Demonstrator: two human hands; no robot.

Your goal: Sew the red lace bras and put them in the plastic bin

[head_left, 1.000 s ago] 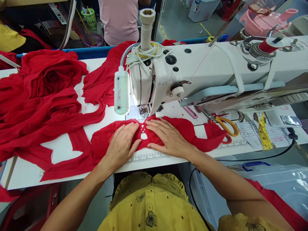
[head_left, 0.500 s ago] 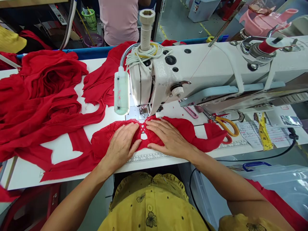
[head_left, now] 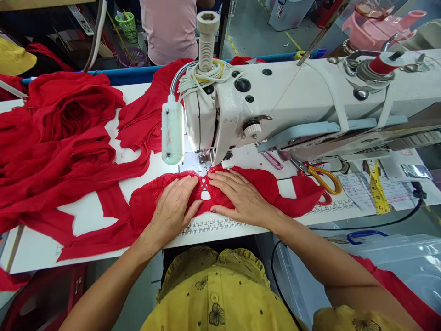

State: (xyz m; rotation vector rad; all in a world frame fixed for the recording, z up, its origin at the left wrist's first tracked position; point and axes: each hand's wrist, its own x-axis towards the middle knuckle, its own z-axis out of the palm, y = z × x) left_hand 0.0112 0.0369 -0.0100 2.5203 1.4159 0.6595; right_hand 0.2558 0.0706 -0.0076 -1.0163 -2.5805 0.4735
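Note:
A red lace bra (head_left: 265, 180) lies spread on the white sewing table, just in front of the sewing machine (head_left: 292, 92). Crossed red straps and a small gap show at its centre. My left hand (head_left: 176, 198) rests flat on the left cup, fingers stretched out and thumb apart. On the right cup my right hand (head_left: 237, 193) lies flat too, its fingers extended toward the centre. Both hands press the fabric from above without gripping it. The presser foot (head_left: 206, 157) is a little beyond the fingertips, apart from the bra.
Red fabric pieces (head_left: 69, 119) are heaped at the left. Yellow-handled scissors (head_left: 324, 178), a pink cutter (head_left: 272, 160), a tape measure (head_left: 378, 188) and papers lie at right. A printed ruler (head_left: 213, 225) runs along the front edge. A person in pink (head_left: 169, 32) is beyond.

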